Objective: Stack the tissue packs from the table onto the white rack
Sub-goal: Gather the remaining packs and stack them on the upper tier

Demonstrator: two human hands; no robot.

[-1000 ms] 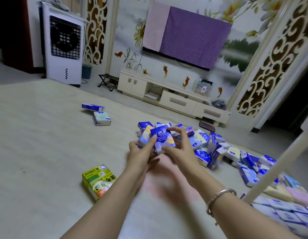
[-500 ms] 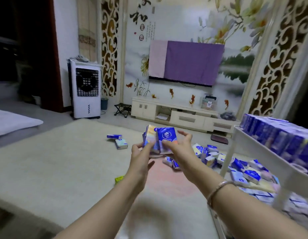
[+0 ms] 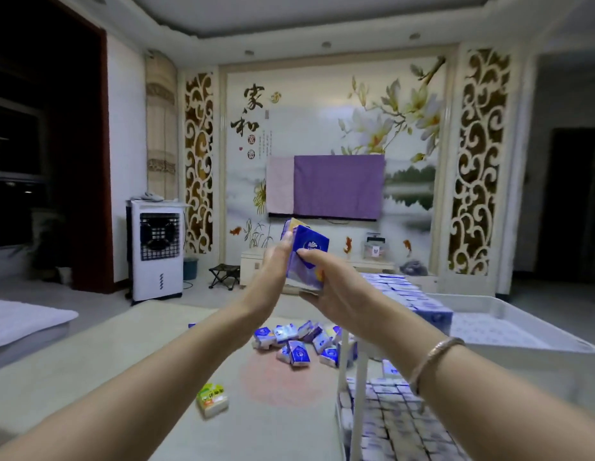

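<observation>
Item: tissue packs, transfer to white rack point(image 3: 519, 337), in progress. Done so far, as judged from the layout: the rack's top tray, just right of the hands, carries a row of blue packs point(image 3: 409, 294) along its near-left side, with much of that tray still bare further right; a lower shelf point(image 3: 399, 414), below the right forearm, looks closely filled with packs, though blurred. Left to do: a loose heap of blue packs point(image 3: 297, 339) lies on the desk point(image 3: 106, 371) below and between the forearms, beside the rack's leg; a yellow-green pack point(image 3: 212, 400) lies apart, nearer the viewer, below the left forearm. A fair share of the job appears to remain. Held item: a small bundle of tissue packs point(image 3: 306, 257), blue wrapper facing the viewer, raised upright above the desk and just left of the top tray. Left hand point(image 3: 274, 271): fingers fairly straight, palm pressed flat against the bundle's left side. Right hand point(image 3: 336, 287): fingers curled round the bundle's right side and front, one fingertip on the blue face, clasping it. Count of packs in the bundle cannot be told.
</observation>
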